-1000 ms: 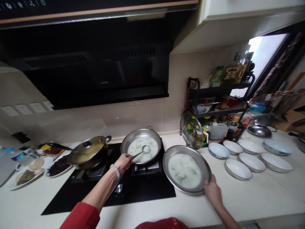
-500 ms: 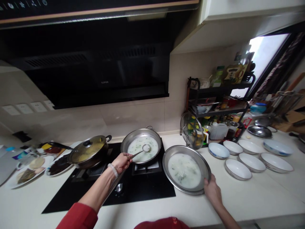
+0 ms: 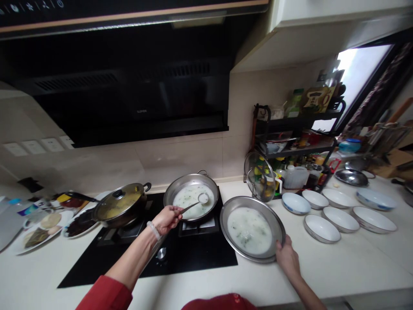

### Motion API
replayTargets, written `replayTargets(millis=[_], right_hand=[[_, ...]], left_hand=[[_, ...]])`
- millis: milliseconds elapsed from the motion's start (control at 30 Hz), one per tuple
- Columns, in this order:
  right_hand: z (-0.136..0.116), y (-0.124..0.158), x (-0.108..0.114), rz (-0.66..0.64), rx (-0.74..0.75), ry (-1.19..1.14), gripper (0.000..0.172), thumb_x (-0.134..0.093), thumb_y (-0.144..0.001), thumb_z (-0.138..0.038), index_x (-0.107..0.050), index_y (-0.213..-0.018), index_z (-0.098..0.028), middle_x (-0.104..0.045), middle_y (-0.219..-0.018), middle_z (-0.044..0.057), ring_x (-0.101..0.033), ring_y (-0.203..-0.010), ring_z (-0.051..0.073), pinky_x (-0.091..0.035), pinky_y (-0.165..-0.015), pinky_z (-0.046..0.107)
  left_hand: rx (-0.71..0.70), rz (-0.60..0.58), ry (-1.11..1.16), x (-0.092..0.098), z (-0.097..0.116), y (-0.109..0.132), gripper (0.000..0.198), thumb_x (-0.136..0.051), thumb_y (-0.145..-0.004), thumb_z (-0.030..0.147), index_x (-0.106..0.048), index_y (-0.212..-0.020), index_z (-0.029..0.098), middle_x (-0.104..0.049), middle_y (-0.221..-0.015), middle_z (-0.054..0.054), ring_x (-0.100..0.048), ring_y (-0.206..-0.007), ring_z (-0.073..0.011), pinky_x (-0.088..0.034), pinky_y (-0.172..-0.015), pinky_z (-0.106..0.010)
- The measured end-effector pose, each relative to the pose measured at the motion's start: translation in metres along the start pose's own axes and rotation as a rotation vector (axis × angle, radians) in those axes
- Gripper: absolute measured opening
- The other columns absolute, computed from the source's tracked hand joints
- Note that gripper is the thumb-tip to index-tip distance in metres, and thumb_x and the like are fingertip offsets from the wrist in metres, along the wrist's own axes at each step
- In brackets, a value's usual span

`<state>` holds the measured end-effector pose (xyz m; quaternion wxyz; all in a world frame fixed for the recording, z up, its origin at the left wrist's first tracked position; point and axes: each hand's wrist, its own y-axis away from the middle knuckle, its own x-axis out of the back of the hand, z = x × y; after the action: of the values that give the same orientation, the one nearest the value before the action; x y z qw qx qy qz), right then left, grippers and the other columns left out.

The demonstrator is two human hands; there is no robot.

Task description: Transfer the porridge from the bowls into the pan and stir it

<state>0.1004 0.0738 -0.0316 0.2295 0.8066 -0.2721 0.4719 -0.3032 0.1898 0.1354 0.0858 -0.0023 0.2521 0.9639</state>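
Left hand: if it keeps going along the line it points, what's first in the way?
Probably the steel pot on the stove: the left hand points along its ladle toward the pot's white soup. Depth is uncertain.

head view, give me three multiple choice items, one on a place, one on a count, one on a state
1. Where is the ladle bowl?
A. over the pot on the stove
B. in a white bowl
C. on the counter

2. How many empty white bowls stand right of the steel basin?
A. two
B. six
C. nine

3. The lidded pan on the left burner is
A. uncovered
B. covered by a glass lid
C. upside down

Answers:
1 A, the left hand holds the ladle over the pot's white soup.
2 B, six can be counted.
3 B, the lid sits on it.
The right hand grips the basin's rim.
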Motion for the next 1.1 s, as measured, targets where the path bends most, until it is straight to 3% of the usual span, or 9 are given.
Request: replayTargets(millis=[267, 400, 500, 600, 667, 767, 933, 1033, 1100], right_hand=[[0.002, -0.002, -0.003, 0.011, 0.000, 0.011, 0.054, -0.025, -0.091, -0.032, -0.033, -0.136, -0.004, -0.070, -0.092, 0.020, -0.068, -0.083, 0.030, -0.049, -0.074, 0.038], [0.001, -0.001, -0.002, 0.000, -0.008, -0.003, 0.054, -0.024, -0.091, -0.033, -0.032, -0.136, -0.004, -0.069, -0.095, 0.020, -0.068, -0.084, 0.030, -0.050, -0.074, 0.038], [0.000, 0.000, 0.000, -0.007, -0.006, -0.020, 0.055, -0.023, -0.091, -0.032, -0.031, -0.137, -0.003, -0.069, -0.098, 0.021, -0.067, -0.086, 0.030, -0.049, -0.076, 0.038], [0.000, 0.001, 0.000, -0.008, -0.011, -0.034, 0.055, -0.024, -0.091, -0.032, -0.031, -0.138, -0.004, -0.069, -0.096, 0.020, -0.067, -0.085, 0.030, -0.049, -0.077, 0.038], [0.000, 0.000, -0.001, 0.000, -0.016, -0.039, 0.055, -0.025, -0.091, -0.033, -0.031, -0.138, -0.004, -0.069, -0.095, 0.020, -0.067, -0.085, 0.030, -0.049, -0.076, 0.038], [0.000, 0.000, -0.001, 0.010, -0.008, -0.035, 0.055, -0.024, -0.091, -0.032, -0.033, -0.137, -0.003, -0.069, -0.094, 0.021, -0.067, -0.084, 0.030, -0.049, -0.076, 0.039], [-0.001, 0.001, -0.001, 0.003, -0.015, -0.022, 0.056, -0.023, -0.091, -0.032, -0.032, -0.137, -0.002, -0.069, -0.094, 0.021, -0.067, -0.086, 0.031, -0.049, -0.077, 0.039], [0.000, 0.001, -0.001, -0.003, -0.013, -0.020, 0.056, -0.022, -0.091, -0.032, -0.032, -0.138, -0.002, -0.069, -0.093, 0.020, -0.067, -0.085, 0.031, -0.049, -0.076, 0.039], [0.001, 0.000, -0.002, -0.003, -0.011, -0.017, 0.056, -0.022, -0.091, -0.033, -0.032, -0.138, -0.003, -0.068, -0.093, 0.019, -0.067, -0.084, 0.031, -0.049, -0.076, 0.039]], left_hand=[[-0.038, -0.164, -0.056, -0.034, 0.005, 0.021, 0.027, -0.069, -0.071, 0.027, -0.052, -0.088, 0.014, -0.048, -0.053, 0.008, -0.023, -0.036, 0.0008, -0.007, -0.037, -0.016], [-0.021, -0.244, -0.096, -0.059, -0.007, 0.023, 0.032, -0.069, -0.069, 0.033, -0.052, -0.090, 0.015, -0.048, -0.055, 0.008, -0.023, -0.036, 0.0003, -0.008, -0.038, -0.017], [-0.023, -0.240, -0.200, -0.080, -0.024, 0.019, 0.025, -0.062, -0.075, 0.034, -0.054, -0.090, 0.015, -0.046, -0.054, 0.008, -0.024, -0.035, -0.0017, -0.010, -0.038, -0.019], [-0.143, -0.162, -0.434, -0.098, -0.046, 0.013, 0.014, -0.050, -0.082, 0.027, -0.057, -0.087, 0.016, -0.045, -0.053, 0.007, -0.028, -0.037, -0.0047, -0.018, -0.041, -0.021], [-0.341, -0.135, -0.657, -0.105, -0.061, 0.010, 0.015, -0.046, -0.082, 0.019, -0.060, -0.078, 0.016, -0.047, -0.054, 0.003, -0.038, -0.044, -0.0080, -0.027, -0.047, -0.023], [-0.612, -0.155, -0.917, -0.109, -0.082, 0.007, 0.022, -0.043, -0.079, 0.011, -0.064, -0.079, 0.017, -0.057, -0.063, -0.003, -0.053, -0.060, -0.0147, -0.037, -0.060, -0.026], [-0.724, -0.145, -1.053, -0.104, -0.095, 0.006, 0.045, -0.043, -0.076, 0.007, -0.058, -0.118, 0.016, -0.063, -0.099, -0.014, -0.060, -0.082, -0.0210, -0.042, -0.074, -0.029], [-0.753, -0.140, -0.919, -0.101, -0.086, 0.008, 0.038, -0.042, -0.080, 0.012, -0.061, -0.113, 0.016, -0.064, -0.088, -0.010, -0.060, -0.079, -0.0194, -0.042, -0.076, -0.029], [-0.677, -0.108, -0.771, -0.098, -0.076, 0.009, 0.030, -0.042, -0.083, 0.018, -0.064, -0.104, 0.015, -0.061, -0.071, -0.005, -0.056, -0.066, -0.0163, -0.042, -0.068, -0.027]])
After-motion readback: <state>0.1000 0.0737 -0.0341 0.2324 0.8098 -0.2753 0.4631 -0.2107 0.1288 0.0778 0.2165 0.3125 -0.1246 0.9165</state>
